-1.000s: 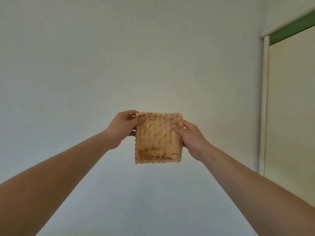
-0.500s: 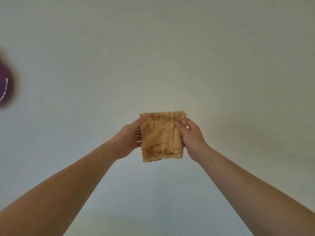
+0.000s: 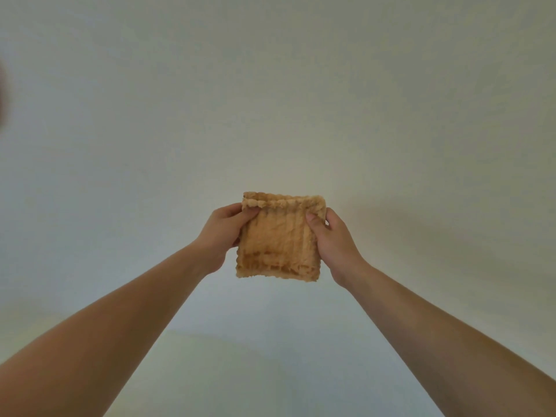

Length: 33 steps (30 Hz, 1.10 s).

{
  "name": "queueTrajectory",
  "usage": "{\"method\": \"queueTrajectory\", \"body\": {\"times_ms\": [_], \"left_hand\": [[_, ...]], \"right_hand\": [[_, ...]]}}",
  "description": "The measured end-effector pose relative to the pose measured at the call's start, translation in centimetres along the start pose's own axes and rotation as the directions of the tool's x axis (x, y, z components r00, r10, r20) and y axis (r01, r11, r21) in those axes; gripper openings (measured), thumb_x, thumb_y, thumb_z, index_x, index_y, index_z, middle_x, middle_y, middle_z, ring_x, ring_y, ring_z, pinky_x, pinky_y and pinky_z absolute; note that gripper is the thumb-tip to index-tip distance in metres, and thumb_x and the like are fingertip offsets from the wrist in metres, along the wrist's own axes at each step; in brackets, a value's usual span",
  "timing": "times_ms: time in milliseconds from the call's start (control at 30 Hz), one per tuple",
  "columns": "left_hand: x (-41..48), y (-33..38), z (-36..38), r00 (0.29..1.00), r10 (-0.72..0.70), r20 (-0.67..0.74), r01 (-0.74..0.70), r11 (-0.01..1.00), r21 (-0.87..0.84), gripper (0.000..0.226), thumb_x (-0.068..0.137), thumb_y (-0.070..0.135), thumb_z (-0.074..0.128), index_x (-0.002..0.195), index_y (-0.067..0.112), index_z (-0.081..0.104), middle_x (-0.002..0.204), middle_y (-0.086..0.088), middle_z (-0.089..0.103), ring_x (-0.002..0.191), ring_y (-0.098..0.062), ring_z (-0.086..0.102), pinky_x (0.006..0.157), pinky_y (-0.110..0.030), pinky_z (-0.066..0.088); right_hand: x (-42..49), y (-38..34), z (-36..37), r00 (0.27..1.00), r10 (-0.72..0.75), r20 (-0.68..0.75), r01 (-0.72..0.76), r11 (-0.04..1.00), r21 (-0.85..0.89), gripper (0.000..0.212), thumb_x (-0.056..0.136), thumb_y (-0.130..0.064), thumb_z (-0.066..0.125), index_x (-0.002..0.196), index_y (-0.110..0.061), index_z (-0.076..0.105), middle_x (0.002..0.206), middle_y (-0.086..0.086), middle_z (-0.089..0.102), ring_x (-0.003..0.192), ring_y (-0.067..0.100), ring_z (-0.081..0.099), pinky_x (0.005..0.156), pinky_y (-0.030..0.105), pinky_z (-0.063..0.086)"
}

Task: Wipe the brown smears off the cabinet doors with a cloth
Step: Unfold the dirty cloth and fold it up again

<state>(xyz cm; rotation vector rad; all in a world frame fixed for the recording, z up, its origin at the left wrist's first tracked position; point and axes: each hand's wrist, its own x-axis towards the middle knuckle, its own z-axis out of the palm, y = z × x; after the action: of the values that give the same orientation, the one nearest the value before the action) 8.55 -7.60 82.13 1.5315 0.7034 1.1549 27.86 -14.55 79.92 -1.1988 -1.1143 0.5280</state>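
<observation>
A folded tan cloth (image 3: 278, 239) with darker brown staining along its lower edge hangs in front of me at arm's length. My left hand (image 3: 224, 233) pinches its upper left corner, thumb on the front. My right hand (image 3: 334, 239) pinches the upper right edge the same way. The top edge of the cloth is rolled over towards me. Behind it is only a plain pale surface (image 3: 270, 100); no brown smear and no cabinet door edge shows on it.
A dark blurred shape (image 3: 2, 94) sits at the far left edge of the view. A faint shadow band (image 3: 240, 341) crosses the pale surface low down.
The view has swung left: the green-trimmed frame at the right is gone and a dark shape appeared at the left. The cloth's top edge is now folded over; both hands still hold it.
</observation>
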Motion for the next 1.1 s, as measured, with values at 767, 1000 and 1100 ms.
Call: {"method": "queueTrajectory", "body": {"times_ms": [767,1000,1100], "left_hand": [[1.3,1.5,-10.0,0.968,0.108,0.225,-0.108,0.994,-0.013,0.029,0.099,0.034,0.061,0.098,0.008,0.073,0.088,-0.004,0.070,0.074,-0.020,0.066,0.065,-0.026,0.057],[2.7,-1.0,-8.6,0.979,0.078,0.189,-0.073,0.997,-0.036,0.025,0.099,0.031,0.061,0.091,0.010,0.073,0.086,-0.003,0.066,0.070,-0.019,0.064,0.059,-0.023,0.055],[3.3,-2.9,-7.5,0.983,0.060,0.172,-0.054,0.998,-0.043,0.027,0.099,0.031,0.061,0.097,0.006,0.072,0.090,-0.007,0.065,0.075,-0.023,0.062,0.060,-0.025,0.056]], "right_hand": [[-3.1,-3.8,9.0,0.962,-0.077,-0.263,0.047,0.992,-0.120,0.035,0.103,-0.039,0.051,0.105,-0.004,0.059,0.093,0.005,0.065,0.084,0.020,0.064,0.083,0.045,0.055],[-2.1,-1.1,8.7,0.955,-0.083,-0.283,0.046,0.989,-0.137,0.044,0.100,-0.044,0.050,0.102,0.000,0.049,0.083,0.006,0.053,0.074,0.019,0.051,0.069,0.045,0.049],[-1.3,0.9,7.7,0.944,-0.116,-0.308,0.060,0.981,-0.185,0.037,0.104,-0.039,0.048,0.083,-0.010,0.040,0.069,0.002,0.042,0.058,0.016,0.040,0.055,0.029,0.035]]}}
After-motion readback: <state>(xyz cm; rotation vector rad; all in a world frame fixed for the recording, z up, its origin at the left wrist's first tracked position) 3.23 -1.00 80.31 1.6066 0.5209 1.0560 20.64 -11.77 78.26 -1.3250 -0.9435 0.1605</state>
